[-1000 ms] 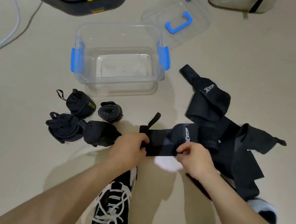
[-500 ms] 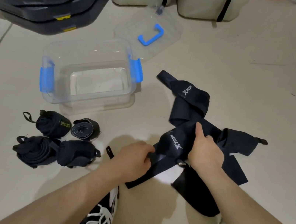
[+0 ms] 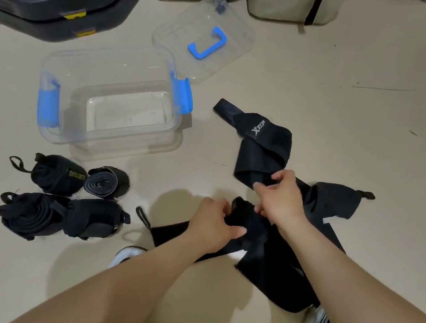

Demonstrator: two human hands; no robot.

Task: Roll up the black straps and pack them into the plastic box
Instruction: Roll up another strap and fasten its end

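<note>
Since half a second ago, both hands have drawn together on the loose black fabric strap (image 3: 267, 270). Left hand (image 3: 213, 225) grips its bunched, part-rolled end; right hand (image 3: 281, 197) pinches the strap just beyond. The remaining length lies spread on the beige floor (image 3: 351, 127). A clear plastic box with blue latches (image 3: 53, 71) stands open to the left, and its transparent lid with a blue handle (image 3: 175, 41) lies behind it. Four rolled black straps (image 3: 53, 175) rest on the floor outside the box, in front of it.
</note>
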